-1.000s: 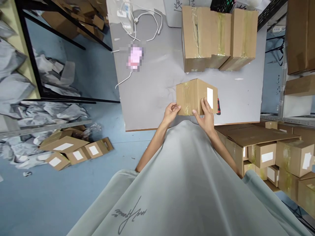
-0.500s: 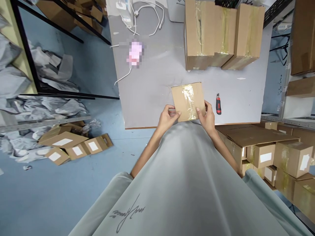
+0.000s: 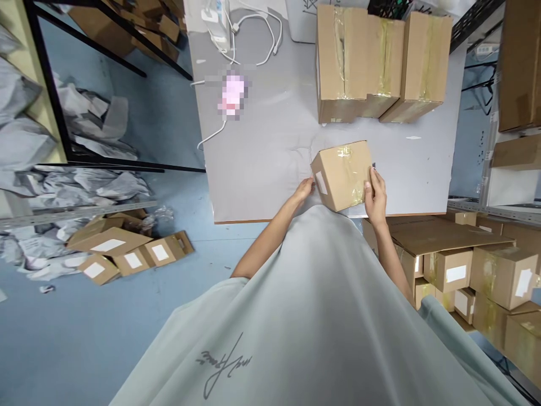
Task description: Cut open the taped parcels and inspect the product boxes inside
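A small cardboard box [image 3: 349, 176] with clear tape across its top is held tilted at the table's front edge, close to my shirt. On its left side a white label shows. My right hand [image 3: 376, 194] grips the box's right side, thumb on the taped face. At the left side, my left hand [image 3: 305, 189] has its fingertips against the box, partly hidden behind it. The utility knife is almost wholly covered by the box and my right hand.
Several taped cardboard boxes [image 3: 342, 62] stand at the back of the grey table [image 3: 262, 169]. White cables [image 3: 270, 34] and a blurred pink object [image 3: 233, 95] lie at its left. More boxes [image 3: 448, 268] are stacked below right. Flattened cartons [image 3: 135, 256] lie on the floor left.
The box has moved right and turned, bringing its labelled left side into view. My hands have moved right with it, and the utility knife has become covered.
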`<move>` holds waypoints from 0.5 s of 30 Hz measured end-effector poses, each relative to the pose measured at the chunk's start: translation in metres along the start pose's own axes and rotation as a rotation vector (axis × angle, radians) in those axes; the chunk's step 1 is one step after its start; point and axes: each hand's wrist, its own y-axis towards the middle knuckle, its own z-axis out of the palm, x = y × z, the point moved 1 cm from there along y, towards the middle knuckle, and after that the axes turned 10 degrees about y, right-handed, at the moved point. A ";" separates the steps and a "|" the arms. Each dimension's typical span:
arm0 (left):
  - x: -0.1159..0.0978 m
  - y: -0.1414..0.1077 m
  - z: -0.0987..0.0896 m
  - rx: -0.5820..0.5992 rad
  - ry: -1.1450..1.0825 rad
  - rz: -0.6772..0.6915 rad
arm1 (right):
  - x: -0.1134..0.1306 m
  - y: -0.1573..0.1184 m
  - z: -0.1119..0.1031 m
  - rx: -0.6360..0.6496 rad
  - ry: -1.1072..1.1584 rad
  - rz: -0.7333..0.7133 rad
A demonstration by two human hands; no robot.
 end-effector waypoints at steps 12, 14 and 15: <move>-0.007 -0.014 -0.009 -0.004 -0.140 0.128 | 0.034 0.005 -0.023 0.016 0.053 0.145; -0.006 -0.024 -0.030 -0.112 -0.079 0.234 | 0.026 0.002 -0.015 0.017 0.142 0.204; -0.005 -0.029 -0.041 -0.160 -0.048 0.281 | 0.020 0.001 -0.010 0.037 0.205 0.229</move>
